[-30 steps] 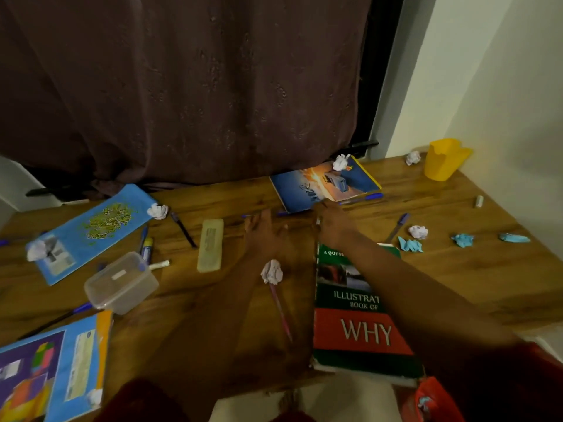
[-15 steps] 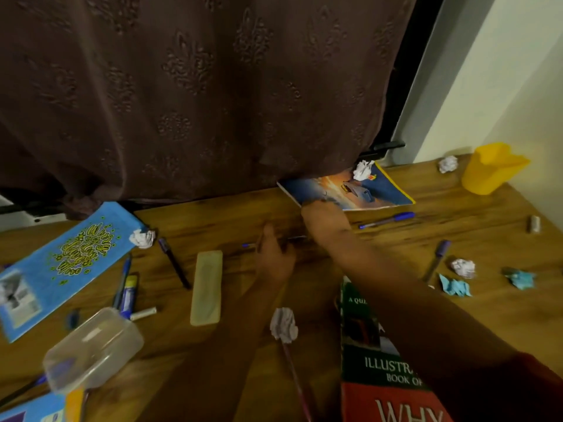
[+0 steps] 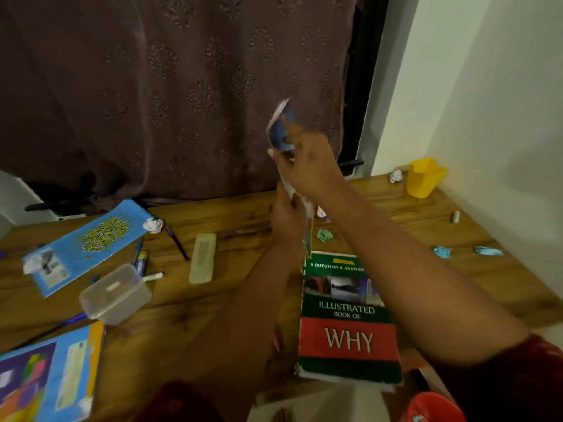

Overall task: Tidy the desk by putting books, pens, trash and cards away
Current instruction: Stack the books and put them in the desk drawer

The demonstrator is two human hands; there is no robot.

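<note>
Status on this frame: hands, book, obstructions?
Both hands grip thin blue book, raised edge-on: right hand high, left hand low. WHY book flat beneath. Nothing blocking.

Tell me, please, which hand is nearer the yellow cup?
Right. The right hand is raised left of the yellow cup; the left hand is lower and farther left.

Both arms reach far over the desk. The right hand is raised, fingers curled around a thin blue book; the left hand grips its lower edge.
</note>
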